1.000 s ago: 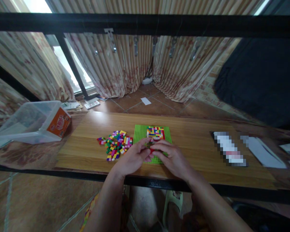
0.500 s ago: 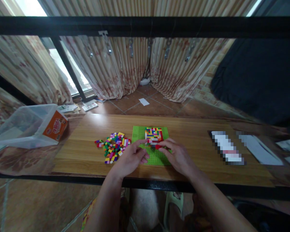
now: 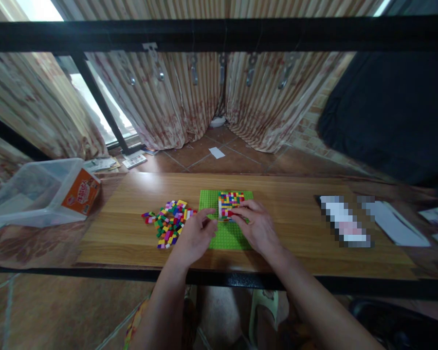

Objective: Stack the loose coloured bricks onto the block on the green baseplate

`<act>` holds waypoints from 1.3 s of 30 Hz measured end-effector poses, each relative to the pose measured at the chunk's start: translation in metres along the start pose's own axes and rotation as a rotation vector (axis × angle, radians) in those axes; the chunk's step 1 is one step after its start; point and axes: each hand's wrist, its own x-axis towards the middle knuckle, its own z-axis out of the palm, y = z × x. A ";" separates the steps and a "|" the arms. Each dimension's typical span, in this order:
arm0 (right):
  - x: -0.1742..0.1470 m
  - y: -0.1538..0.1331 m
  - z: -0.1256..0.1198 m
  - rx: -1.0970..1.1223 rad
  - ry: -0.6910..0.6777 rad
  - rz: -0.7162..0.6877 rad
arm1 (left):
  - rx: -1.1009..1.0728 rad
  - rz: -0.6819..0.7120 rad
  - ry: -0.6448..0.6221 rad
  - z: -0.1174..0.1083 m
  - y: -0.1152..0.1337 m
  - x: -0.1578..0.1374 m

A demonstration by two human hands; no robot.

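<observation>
A green studded baseplate (image 3: 233,239) lies on the wooden table top, carrying a low block build (image 3: 230,198) of many-coloured toy bricks. My right hand (image 3: 260,228) reaches over the build's front right side, thumb and fingertips pinched on a small red brick (image 3: 227,213) at the front row. Whether that brick is pressed on or just held there I cannot make out. Just left of the build, my left hand (image 3: 197,238) hovers over the plate's left edge, fingers loosely curled and apart, with nothing seen in them. Beside it lies a pile of loose bricks (image 3: 171,221).
A clear plastic bin (image 3: 40,194) with an orange label stands at the table's left. On the right are a blurred-out phone-like object (image 3: 345,221) and white paper (image 3: 397,223). A black bar (image 3: 219,36) with hanging hooks crosses above the far side.
My right hand has shifted left and slightly up, bringing the red brick to the build's front row. My left hand has drawn back left from the build.
</observation>
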 end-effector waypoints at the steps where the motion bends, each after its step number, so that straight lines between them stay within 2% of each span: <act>1: -0.001 0.000 0.001 -0.013 0.009 -0.007 | 0.013 0.002 0.004 0.000 -0.001 0.001; 13: -0.010 -0.007 0.006 -0.317 0.034 -0.098 | 0.007 0.040 0.033 0.003 -0.006 0.000; 22: -0.014 -0.009 0.009 -0.284 0.017 -0.049 | -0.037 0.026 0.121 -0.009 -0.002 -0.001; 26: -0.014 -0.010 0.000 -0.115 0.105 0.031 | -0.118 0.028 0.277 -0.021 0.005 0.001; 29: -0.012 -0.017 -0.014 -0.003 0.243 0.118 | -0.259 0.000 0.437 -0.031 0.013 0.001; 32: -0.012 -0.033 -0.020 0.058 0.311 0.116 | -0.394 0.041 0.627 -0.044 0.020 -0.001; 34: -0.015 -0.046 -0.016 0.111 0.260 0.061 | -0.474 0.097 0.755 -0.055 0.022 -0.004; 36: -0.021 -0.059 -0.006 0.152 0.133 -0.023 | -0.597 0.135 0.843 -0.066 0.023 -0.007; 39: -0.028 -0.074 0.017 0.152 -0.076 -0.125 | -0.824 0.131 0.886 -0.081 0.023 -0.013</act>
